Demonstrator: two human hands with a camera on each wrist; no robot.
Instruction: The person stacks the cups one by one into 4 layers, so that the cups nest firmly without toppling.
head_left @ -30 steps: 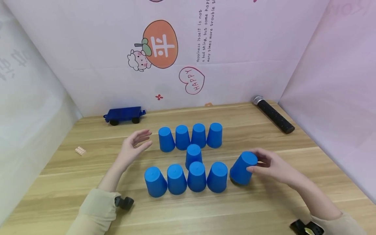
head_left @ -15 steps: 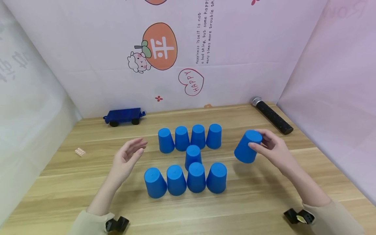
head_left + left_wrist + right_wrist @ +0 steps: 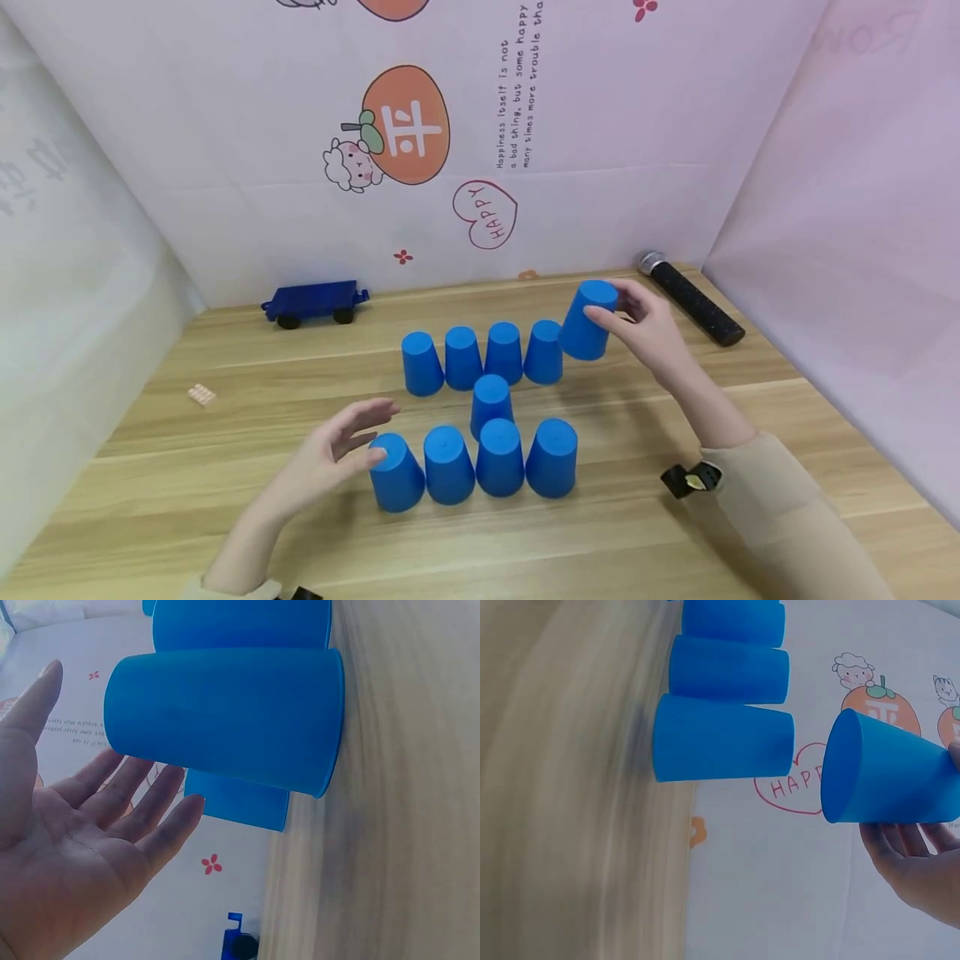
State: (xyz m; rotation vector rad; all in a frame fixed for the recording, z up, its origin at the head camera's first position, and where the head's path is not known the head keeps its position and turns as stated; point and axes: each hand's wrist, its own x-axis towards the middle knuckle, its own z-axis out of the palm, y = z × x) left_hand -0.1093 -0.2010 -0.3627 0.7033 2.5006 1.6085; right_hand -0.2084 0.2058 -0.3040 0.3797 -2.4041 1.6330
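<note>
The right hand point(image 3: 647, 327) grips a blue cup point(image 3: 581, 332) above the counter point(image 3: 622, 533), near its back edge, beside the rear row point(image 3: 502, 358); the left hand point(image 3: 330, 454), fingers relaxed, hovers at the front row point(image 3: 498, 467), open wood stretching toward the left edge.

The blue cups point(image 3: 448, 473) look like smooth plastic with a soft, nearly matt finish. The tabletop point(image 3: 450, 554) shows wood grain under a faint sheen. The printed sheet point(image 3: 607, 204) looks like matt, lightly creased cloth. The toy wagon point(image 3: 315, 300) appears plastic; the microphone point(image 3: 697, 302) has a silvery, metallic-looking head point(image 3: 651, 262). The sleeves point(image 3: 772, 479) are matt cloth.
</note>
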